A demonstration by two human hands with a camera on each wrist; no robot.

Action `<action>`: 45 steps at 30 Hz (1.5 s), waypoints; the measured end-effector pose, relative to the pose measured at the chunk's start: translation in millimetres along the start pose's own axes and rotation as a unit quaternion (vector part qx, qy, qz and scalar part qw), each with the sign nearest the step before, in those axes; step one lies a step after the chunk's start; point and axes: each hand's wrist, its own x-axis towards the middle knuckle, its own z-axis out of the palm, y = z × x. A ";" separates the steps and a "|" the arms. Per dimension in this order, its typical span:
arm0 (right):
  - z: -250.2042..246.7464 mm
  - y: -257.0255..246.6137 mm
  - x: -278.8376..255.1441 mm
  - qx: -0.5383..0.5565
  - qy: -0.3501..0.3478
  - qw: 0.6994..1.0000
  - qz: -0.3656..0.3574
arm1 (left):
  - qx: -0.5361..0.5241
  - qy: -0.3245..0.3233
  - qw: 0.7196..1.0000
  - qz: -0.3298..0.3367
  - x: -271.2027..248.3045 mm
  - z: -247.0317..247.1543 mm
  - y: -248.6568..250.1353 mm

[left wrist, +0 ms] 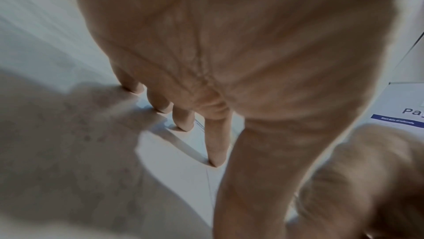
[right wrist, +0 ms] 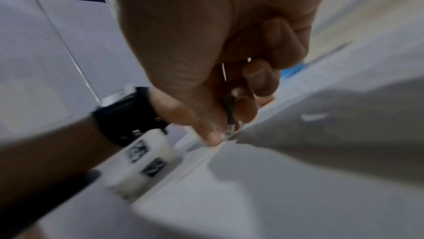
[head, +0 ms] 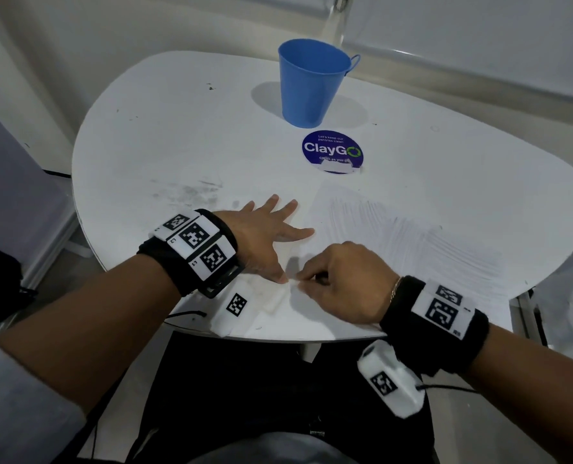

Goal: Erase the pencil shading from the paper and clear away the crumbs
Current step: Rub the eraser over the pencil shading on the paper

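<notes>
While the left hand (head: 264, 236) presses flat, fingers spread, on the paper (head: 395, 249) at the tabletop's (head: 178, 145) near edge, the right hand (head: 342, 283) pinches a small dark-tipped eraser (right wrist: 230, 116) beside its thumb.

I look down on a rounded white table (head: 178, 135), its top scuffed with grey smudges. A blue metal bucket (head: 308, 85) stands near the far edge, with a round blue ClayGo sticker (head: 332, 149) just in front of it. Pale walls (head: 144, 21) rise behind. A light floor (head: 60, 262) shows at left.
</notes>
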 end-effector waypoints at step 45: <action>-12.8 8.4 2.0 -0.068 0.037 0.996 0.053 | -0.001 -0.004 1.000 -0.004 -1.3 -1.8 0.8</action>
